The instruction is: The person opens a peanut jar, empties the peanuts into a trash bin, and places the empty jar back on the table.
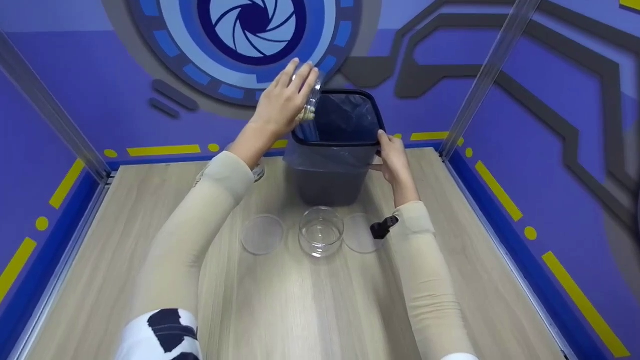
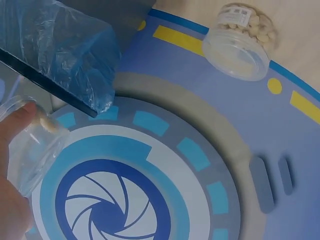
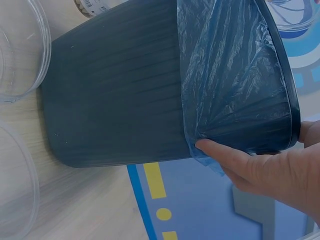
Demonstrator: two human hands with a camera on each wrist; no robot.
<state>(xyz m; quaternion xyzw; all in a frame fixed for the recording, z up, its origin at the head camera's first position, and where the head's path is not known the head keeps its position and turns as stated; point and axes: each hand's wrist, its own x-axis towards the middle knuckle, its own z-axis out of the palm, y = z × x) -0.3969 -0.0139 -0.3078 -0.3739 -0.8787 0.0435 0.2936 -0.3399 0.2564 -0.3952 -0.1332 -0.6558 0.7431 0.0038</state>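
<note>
Both hands work: left hand [image 1: 280,102] grips a tipped jar [image 1: 311,102] over the bin [image 1: 334,187], right hand [image 1: 394,157] apparently pinching its rim.

Jar [image 1: 311,97]: clear plastic, tipped mouth-down over the bin's left rim, a few pale pieces at its mouth. Bin [image 1: 330,180]: dark grey, ribbed, upright at the table's far edge, lined with a blue bag [image 1: 345,117] folded over its black rim.
</note>
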